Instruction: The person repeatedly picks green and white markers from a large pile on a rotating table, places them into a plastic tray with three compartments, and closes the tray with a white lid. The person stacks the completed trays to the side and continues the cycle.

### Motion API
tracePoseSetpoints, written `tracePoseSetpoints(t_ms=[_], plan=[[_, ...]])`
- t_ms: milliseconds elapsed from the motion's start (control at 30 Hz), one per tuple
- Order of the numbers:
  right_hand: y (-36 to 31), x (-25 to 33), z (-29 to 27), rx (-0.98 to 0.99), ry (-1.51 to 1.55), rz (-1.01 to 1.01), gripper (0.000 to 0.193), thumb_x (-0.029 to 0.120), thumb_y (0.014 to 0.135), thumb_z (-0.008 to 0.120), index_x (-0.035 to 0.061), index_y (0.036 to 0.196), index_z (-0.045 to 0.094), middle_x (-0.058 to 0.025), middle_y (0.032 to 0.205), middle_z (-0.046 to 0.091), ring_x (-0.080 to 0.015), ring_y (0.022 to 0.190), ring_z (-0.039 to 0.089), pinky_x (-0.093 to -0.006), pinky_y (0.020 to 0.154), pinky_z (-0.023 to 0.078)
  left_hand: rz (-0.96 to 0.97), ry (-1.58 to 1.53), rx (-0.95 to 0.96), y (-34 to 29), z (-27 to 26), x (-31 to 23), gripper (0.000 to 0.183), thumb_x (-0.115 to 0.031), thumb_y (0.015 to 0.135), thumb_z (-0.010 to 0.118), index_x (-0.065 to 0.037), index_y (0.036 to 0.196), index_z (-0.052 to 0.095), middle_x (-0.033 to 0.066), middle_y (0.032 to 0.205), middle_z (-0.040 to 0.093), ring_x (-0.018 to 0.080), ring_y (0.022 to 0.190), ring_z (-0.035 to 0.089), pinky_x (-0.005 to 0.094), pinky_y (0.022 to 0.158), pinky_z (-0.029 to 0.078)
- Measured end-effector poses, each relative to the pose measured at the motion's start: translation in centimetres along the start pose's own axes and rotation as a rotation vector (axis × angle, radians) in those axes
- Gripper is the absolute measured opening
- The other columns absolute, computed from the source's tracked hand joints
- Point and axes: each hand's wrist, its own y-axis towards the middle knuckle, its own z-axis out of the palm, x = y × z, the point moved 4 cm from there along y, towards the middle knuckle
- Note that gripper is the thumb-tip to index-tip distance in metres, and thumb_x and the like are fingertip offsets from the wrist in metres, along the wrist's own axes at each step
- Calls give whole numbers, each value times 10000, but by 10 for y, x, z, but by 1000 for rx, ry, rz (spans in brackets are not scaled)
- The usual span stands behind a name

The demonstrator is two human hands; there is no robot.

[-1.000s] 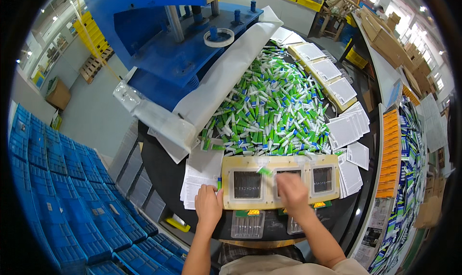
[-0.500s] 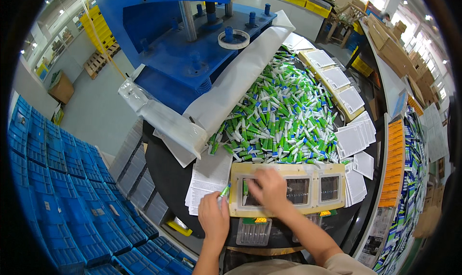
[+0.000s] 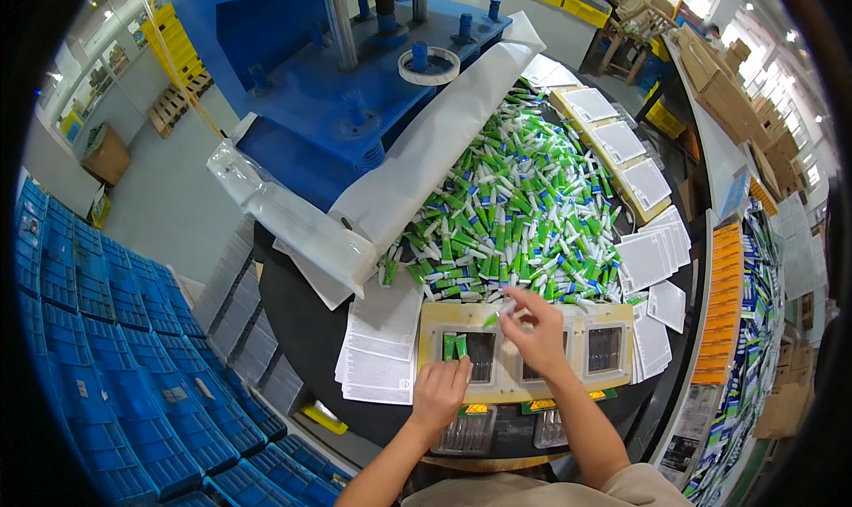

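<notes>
Far left on my feed I see blue crates (image 3: 115, 356) ranged beside the round black tabletop (image 3: 286, 285), with the blue press (image 3: 324, 108) at its upper left and a white sheet (image 3: 435, 143) slanting along the press's near edge. Next comes a stack of white printed cards (image 3: 377, 352), just left of the cream fixture (image 3: 510, 389) and its three clear-lined openings. The left hand (image 3: 439, 393) is at the fixture's left end, its fingers bent over the near edge of the left opening. Two green tubes (image 3: 454, 345) lie there side by side, directly beyond those fingertips; the right one meets them at its near end, and I cannot tell whether they grip it or merely press on it. Clear blister trays (image 3: 468, 429) show below the fixture's near edge. Further right, the right hand (image 3: 538, 334) is raised over the fixture, thumb and forefinger pinching a small green-and-white tube (image 3: 493, 318), which points left and slightly down from the fingertips and looks a little blurred to me. Beyond both hands I have the heap of loose tubes (image 3: 510, 214), close behind the fixture. On the right, more white cards (image 3: 652, 254) fan out beside the heap, and orange racking (image 3: 721, 303) stands past the tabletop.
</notes>
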Motion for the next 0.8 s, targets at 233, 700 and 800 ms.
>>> tracePoseSetpoints(t_ms=[233, 700, 800], plan=[[-82, 8, 18, 278, -476, -576, 331, 6, 776, 712, -42, 1103, 696, -157, 1127, 674, -290, 915, 700, -349, 773, 593, 16, 26, 183, -7, -11, 5, 444, -305, 864, 750, -56, 1227, 692, 97, 1297, 661, 272, 1251, 593, 537, 1083, 400], [-62, 6, 27, 204, -475, -441, 299, -9, 826, 662, -28, 1124, 669, -172, 1108, 671, -334, 998, 667, -399, 851, 560, 97, -71, 414, -2, -9, 26, 577, -365, 937, 677, -96, 1435, 566, 85, 1504, 534, 266, 1432, 452, 576, 1210, 258], [-6, 4, 17, -15, -456, -389, 188, 13, 863, 672, 9, 1051, 684, -162, 1033, 678, -338, 935, 663, -413, 796, 553, 67, -128, 383, 3, -14, 27, 539, -311, 937, 678, -74, 1409, 568, 115, 1457, 565, 272, 1387, 497, 586, 1193, 279]])
